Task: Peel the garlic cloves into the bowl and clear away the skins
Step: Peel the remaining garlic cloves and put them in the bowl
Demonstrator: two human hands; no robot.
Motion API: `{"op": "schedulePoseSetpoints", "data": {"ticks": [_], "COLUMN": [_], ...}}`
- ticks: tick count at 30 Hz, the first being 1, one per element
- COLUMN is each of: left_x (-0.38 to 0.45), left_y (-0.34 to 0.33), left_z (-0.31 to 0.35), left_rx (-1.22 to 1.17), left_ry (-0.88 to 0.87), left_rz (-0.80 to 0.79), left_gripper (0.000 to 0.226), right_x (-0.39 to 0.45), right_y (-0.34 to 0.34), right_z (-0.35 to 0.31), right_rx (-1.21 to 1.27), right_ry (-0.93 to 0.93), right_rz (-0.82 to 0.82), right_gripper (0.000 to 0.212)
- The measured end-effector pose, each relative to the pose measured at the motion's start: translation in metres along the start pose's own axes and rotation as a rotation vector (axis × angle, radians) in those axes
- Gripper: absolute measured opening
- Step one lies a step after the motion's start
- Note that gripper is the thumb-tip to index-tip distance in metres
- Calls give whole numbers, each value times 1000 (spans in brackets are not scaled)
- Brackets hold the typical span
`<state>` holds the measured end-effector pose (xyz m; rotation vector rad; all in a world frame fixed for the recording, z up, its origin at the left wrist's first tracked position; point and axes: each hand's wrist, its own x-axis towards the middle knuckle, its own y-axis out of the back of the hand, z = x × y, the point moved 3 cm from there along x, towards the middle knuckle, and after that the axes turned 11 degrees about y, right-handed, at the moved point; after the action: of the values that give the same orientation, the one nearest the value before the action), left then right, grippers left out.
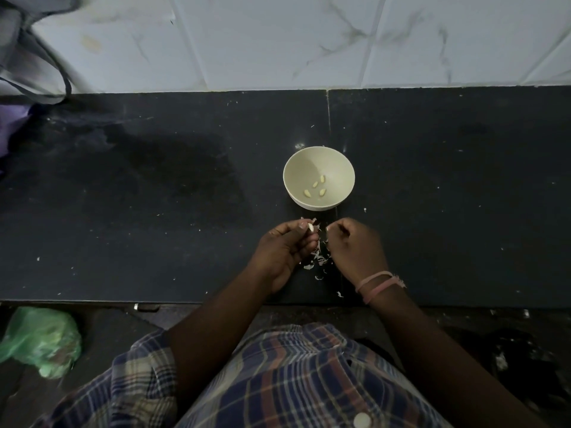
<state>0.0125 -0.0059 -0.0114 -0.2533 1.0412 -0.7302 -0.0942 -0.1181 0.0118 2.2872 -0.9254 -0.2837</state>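
Observation:
A small cream bowl (312, 159) stands on the black counter (154, 211) and holds several peeled garlic cloves (315, 188). Just in front of it, my left hand (284, 251) pinches a pale garlic clove (310, 227) between thumb and fingertips, with bits of skin sticking out around it. My right hand (355, 245) is curled close beside it, its fingertips pinching a small scrap of skin (328, 229). Loose white garlic skins (319, 261) lie on the counter between and below my hands.
A green plastic bag (40, 341) sits low at the left, below the counter's front edge. Dark and purple fabric (18, 118) lies at the far left. A tiled wall (309, 41) rises behind the counter. Small white flecks dot the counter.

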Motion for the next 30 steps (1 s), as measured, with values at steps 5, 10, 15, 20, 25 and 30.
{"op": "schedulePoseSetpoints", "data": {"ticks": [5, 10, 15, 20, 25, 30], "left_x": [-1, -4, -9, -14, -18, -19], "left_y": [2, 1, 3, 5, 4, 4], "left_z": [0, -3, -4, -6, -5, -8], "left_rx": [-58, -85, -113, -147, -138, -123], "left_ry": [1, 4, -19, -39, -66, -74], "left_rz": [5, 16, 23, 22, 21, 25], "left_gripper": [17, 14, 12, 13, 15, 15], "right_x": [-3, -7, -10, -12, -20, -16], "right_y": [-3, -2, 7, 3, -4, 15], "right_z": [-3, -8, -20, -15, -9, -19], "right_rx": [-145, -71, 54, 55, -89, -84], "right_ry": [141, 137, 158, 181, 175, 260], "right_rz": [10, 50, 155, 184, 0, 217], "right_gripper": [20, 27, 31, 18, 33, 11]}}
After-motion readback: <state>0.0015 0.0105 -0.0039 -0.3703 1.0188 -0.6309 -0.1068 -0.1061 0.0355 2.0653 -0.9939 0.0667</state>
